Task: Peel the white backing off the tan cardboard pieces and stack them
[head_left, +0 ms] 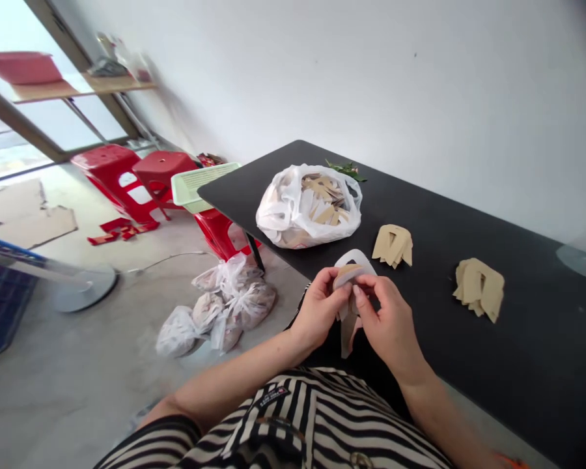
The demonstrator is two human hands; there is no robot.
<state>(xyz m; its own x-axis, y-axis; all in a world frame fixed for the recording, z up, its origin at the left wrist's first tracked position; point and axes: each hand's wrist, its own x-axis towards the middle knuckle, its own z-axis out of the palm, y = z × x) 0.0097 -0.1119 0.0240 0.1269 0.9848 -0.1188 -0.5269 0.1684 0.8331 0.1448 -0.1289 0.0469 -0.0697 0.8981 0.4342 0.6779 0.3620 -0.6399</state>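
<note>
Both hands meet at the near edge of the black table (439,215), around a curved paper piece (349,275), white on one side and tan on the other. My left hand (321,306) pinches its left part. The fingers of my right hand (388,319) close on its right part, and strips of it hang below. Behind them lies a white item (356,257) on the table. An open white plastic bag (286,208) full of tan and white cut pieces stands further back. To the right rest two small stacks of tan U-shaped pieces (393,244), (478,288).
Green leaves (346,170) lie behind the bag. Tied plastic bags (249,303) sit on the floor at left, near red stools (110,172) and a pale green basket (190,185). A white wall runs behind the table.
</note>
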